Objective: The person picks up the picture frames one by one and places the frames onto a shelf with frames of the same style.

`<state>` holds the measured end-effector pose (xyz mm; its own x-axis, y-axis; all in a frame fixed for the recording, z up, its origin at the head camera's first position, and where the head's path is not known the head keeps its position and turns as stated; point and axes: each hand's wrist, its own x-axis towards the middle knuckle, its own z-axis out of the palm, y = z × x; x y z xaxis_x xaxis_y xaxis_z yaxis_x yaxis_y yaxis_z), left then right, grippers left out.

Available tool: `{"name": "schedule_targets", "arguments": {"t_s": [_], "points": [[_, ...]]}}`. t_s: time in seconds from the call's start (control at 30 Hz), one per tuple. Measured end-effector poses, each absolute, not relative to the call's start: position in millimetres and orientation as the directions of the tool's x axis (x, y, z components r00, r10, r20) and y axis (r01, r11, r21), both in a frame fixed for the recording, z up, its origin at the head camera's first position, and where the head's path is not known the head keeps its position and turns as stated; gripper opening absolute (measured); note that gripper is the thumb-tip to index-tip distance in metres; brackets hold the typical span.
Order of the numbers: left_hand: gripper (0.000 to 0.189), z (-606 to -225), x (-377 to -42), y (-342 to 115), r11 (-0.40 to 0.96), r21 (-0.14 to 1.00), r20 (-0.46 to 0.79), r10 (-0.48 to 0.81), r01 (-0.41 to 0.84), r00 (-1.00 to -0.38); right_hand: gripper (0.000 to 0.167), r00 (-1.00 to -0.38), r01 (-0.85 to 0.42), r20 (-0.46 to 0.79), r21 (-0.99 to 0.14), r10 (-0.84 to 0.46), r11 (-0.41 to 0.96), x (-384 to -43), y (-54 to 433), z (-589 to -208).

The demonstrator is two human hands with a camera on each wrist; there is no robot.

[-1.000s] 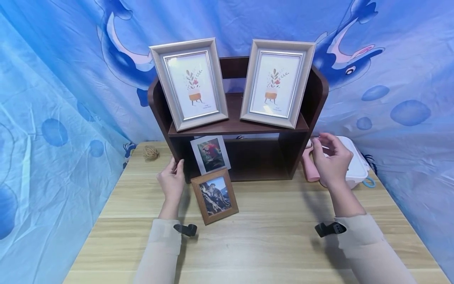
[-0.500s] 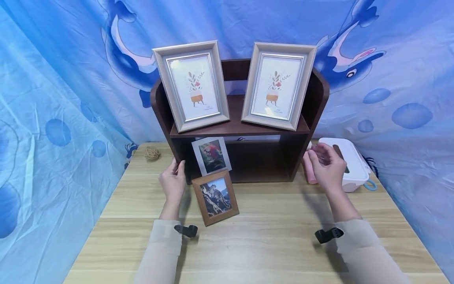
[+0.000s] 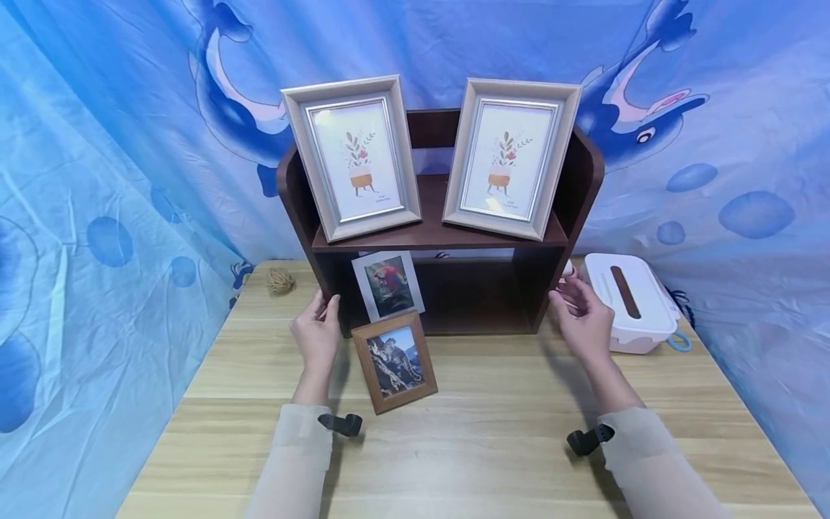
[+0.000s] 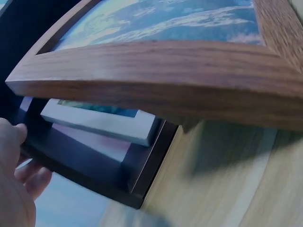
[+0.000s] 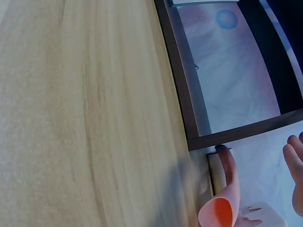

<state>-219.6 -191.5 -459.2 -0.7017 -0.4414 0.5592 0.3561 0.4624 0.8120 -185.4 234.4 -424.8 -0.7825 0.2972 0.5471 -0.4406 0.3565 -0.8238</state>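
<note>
A dark brown two-tier desktop shelf (image 3: 467,288) stands on the table. My left hand (image 3: 316,335) grips its left side panel, thumb in front and fingers curled behind; the left wrist view shows the panel edge between them. My right hand (image 3: 586,324) is beside the right side panel with loosely bent fingers, holding nothing; in the right wrist view its fingertips are a little apart from the panel. Two silver picture frames (image 3: 353,158) lean on the upper tier. A white-bordered parrot picture (image 3: 391,285) stands in the lower tier, behind a brown wooden picture frame (image 3: 395,360).
Right of the shelf sits a white tissue box (image 3: 629,295) with a slotted lid and blue loop. Near it is a pink horn-shaped thing (image 5: 229,191) with an orange opening. A small straw-coloured ball (image 3: 280,281) lies at left. A blue dolphin curtain (image 3: 117,144) hangs behind.
My right hand has moved left and down, from over the tissue box and pink thing to beside the shelf's right panel. My left hand keeps its grip; the frames stay put.
</note>
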Motion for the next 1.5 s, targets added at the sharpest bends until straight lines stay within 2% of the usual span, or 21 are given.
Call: {"name": "schedule_targets", "arguments": {"t_s": [0.17, 0.4, 0.53, 0.73, 1.0, 1.33, 1.5], "points": [[0.030, -459, -210, -202, 0.452, 0.842, 0.495, -0.428, 0.295, -0.757, 0.035, -0.787, -0.424, 0.540, -0.825, 0.299, 0.375, -189, 235, -427], [0.019, -464, -190, -208, 0.432, 0.849, 0.490, -0.427, 0.305, -0.760, 0.039, -0.805, -0.394, 0.514, -0.837, 0.297, 0.380, -204, 240, -444], [0.019, -468, -179, -206, 0.358, 0.877, 0.448, -0.363, 0.321, -0.817, 0.044, -0.813, -0.348, 0.488, -0.844, 0.318, 0.407, -215, 246, -458], [0.026, -467, -164, -202, 0.271, 0.911, 0.382, -0.270, 0.311, -0.884, 0.048, -0.821, -0.318, 0.481, -0.833, 0.307, 0.453, -218, 246, -460], [0.031, -470, -144, -199, 0.278, 0.924, 0.319, -0.184, 0.262, -0.930, 0.045, -0.810, -0.308, 0.498, -0.810, 0.309, 0.499, -219, 243, -458], [0.037, -484, -129, -192, 0.186, 0.973, 0.161, -0.124, 0.137, -0.979, 0.025, -0.794, -0.331, 0.539, -0.770, 0.279, 0.546, -221, 237, -457], [0.040, -486, -129, -189, 0.147, 0.985, 0.105, -0.102, 0.089, -0.989, 0.022, -0.791, -0.329, 0.553, -0.746, 0.263, 0.579, -221, 238, -457]]}}
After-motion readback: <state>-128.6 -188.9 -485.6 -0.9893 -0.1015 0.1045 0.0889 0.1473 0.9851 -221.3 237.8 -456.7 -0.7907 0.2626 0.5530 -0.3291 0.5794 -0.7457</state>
